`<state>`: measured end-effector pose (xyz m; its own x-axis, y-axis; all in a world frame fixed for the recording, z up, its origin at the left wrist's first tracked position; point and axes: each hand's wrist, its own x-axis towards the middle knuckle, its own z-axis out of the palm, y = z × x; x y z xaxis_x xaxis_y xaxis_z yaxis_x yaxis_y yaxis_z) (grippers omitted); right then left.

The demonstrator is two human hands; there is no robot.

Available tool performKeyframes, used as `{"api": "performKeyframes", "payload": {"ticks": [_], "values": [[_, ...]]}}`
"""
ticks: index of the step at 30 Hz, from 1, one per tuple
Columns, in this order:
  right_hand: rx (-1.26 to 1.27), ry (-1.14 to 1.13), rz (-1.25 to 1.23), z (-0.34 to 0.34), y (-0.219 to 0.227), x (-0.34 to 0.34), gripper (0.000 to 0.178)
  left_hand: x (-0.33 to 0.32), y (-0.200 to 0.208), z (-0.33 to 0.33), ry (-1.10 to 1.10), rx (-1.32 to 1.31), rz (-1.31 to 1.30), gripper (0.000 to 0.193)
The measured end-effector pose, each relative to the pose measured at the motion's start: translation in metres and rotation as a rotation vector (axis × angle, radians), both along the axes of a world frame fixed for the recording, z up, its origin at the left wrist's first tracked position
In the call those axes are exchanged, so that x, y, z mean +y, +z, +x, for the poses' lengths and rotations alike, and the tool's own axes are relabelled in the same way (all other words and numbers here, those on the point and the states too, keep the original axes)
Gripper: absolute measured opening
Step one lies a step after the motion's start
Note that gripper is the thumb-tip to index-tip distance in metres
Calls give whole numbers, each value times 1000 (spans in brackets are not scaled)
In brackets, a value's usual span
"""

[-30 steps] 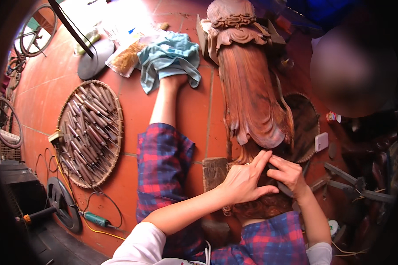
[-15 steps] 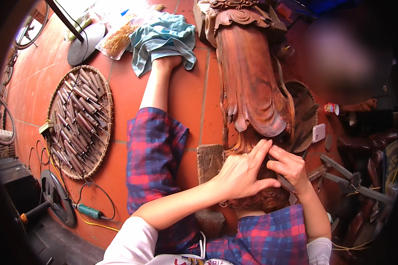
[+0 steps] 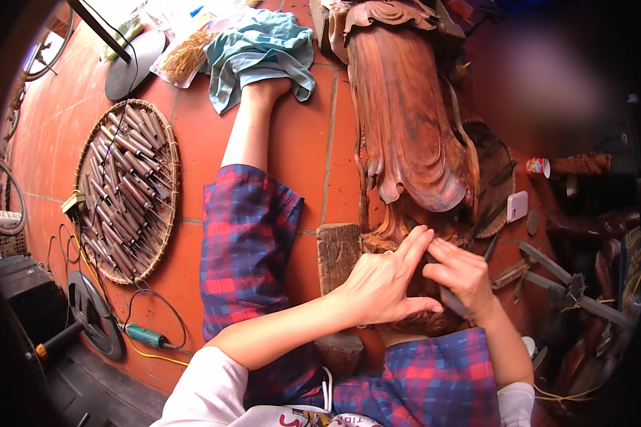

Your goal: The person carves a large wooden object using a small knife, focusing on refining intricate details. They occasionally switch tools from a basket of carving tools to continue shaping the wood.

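A large reddish-brown wood carving [image 3: 409, 121] with flowing robe-like folds lies lengthwise before me, its near part between my legs. My right hand [image 3: 463, 274] is closed round what looks like a carving chisel [image 3: 454, 302]. Its greyish handle shows below the palm, and its blade is hidden. Stretched out flat, with the thumb apart, my left hand [image 3: 384, 285] meets the right fingers at its fingertips. Both hands are over the carving's near section, just below the folds. My fingers cover the spot being worked.
A round woven tray [image 3: 171, 235] of wooden-handled chisels lies at left, near a green power tool [image 3: 146, 336] and cords. A wooden block [image 3: 338, 256] stands beside the carving. At right are a pale phone [image 3: 518, 206], a small cup [image 3: 539, 168] and grey bars [image 3: 548, 263]. A teal cloth [image 3: 263, 53] covers my foot.
The view has shifted slightly, so the carving sits a little higher. My hands keep nearly the same pose, with the right hand and its tool slightly lower and further left.
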<state>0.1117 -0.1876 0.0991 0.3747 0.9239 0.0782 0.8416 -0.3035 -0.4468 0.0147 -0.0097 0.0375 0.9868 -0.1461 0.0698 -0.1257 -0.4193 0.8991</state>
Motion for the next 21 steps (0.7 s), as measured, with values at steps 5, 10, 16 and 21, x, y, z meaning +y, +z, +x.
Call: {"api": "performKeyframes", "payload": {"ticks": [5, 10, 16, 21], "values": [[-170, -28, 5, 0, -5, 6, 23, 3, 4, 17, -8, 1, 11, 115], [-57, -31, 25, 1, 4, 11, 21, 4, 11, 11, 16, -16, 17, 111], [-27, 11, -14, 1, -3, 4, 20, 4, 4, 11, 10, 2, 43, 106], [-81, -33, 62, 13, 2, 17, 25, 7, 7, 24, 33, -45, 46, 108]]}}
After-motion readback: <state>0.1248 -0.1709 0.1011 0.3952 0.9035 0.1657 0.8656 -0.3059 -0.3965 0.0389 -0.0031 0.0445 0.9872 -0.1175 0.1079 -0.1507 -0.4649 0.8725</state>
